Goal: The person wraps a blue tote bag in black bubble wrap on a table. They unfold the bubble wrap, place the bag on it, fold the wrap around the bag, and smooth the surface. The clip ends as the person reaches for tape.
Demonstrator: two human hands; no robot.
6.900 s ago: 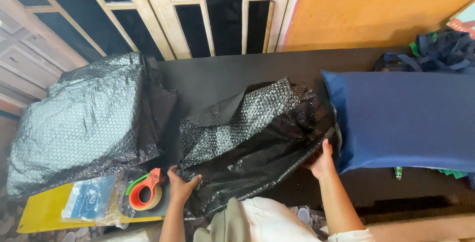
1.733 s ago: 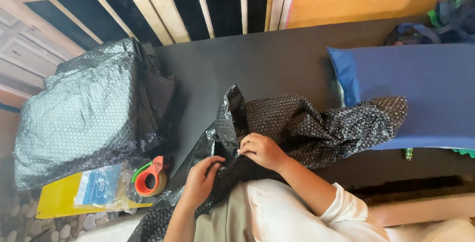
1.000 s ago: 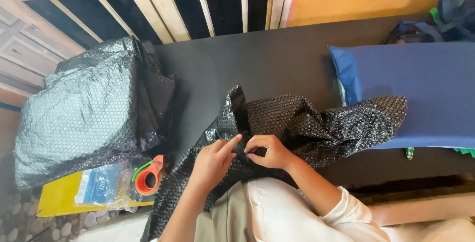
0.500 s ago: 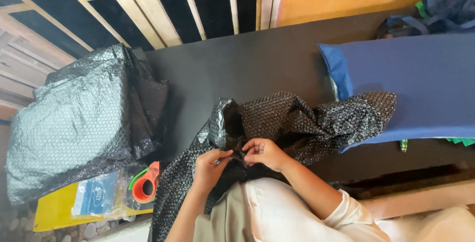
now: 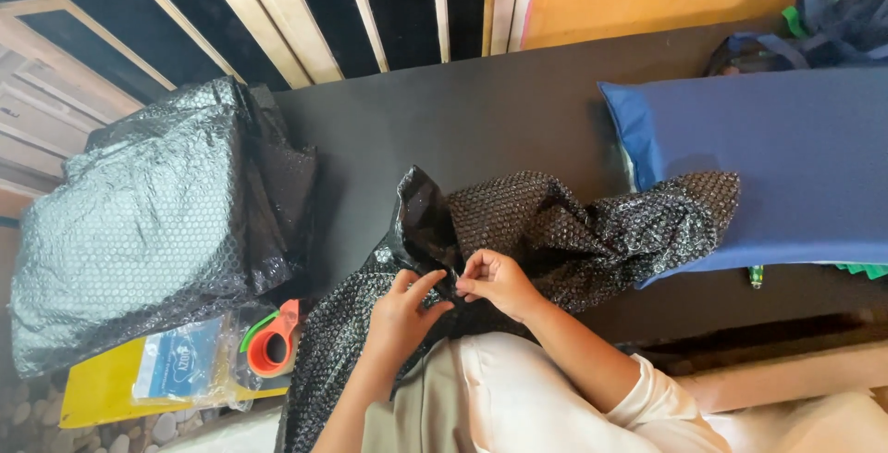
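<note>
A crumpled sheet of black bubble wrap [image 5: 573, 226] lies across the black table [image 5: 481, 120], its right end draped onto a blue cushion [image 5: 786, 152] and its left end hanging down over my lap. My left hand [image 5: 402, 310] and my right hand [image 5: 495, 282] meet at the sheet's near edge, just in front of my body. Both pinch the same fold of bubble wrap between thumb and fingers. The fingertips almost touch each other.
A big stack of black bubble wrap [image 5: 148, 222] fills the table's left side. Below it lie an orange tape dispenser [image 5: 273, 342] and a clear plastic packet [image 5: 180, 365] on a yellow board [image 5: 102, 388]. A dark bag [image 5: 832, 18] sits far right. Wooden window bars [image 5: 314, 9] run behind.
The bubble wrap was spread flat under both hands at first. It has since been gathered and pulled toward me, and my hands have come together on one fold at its near edge.
</note>
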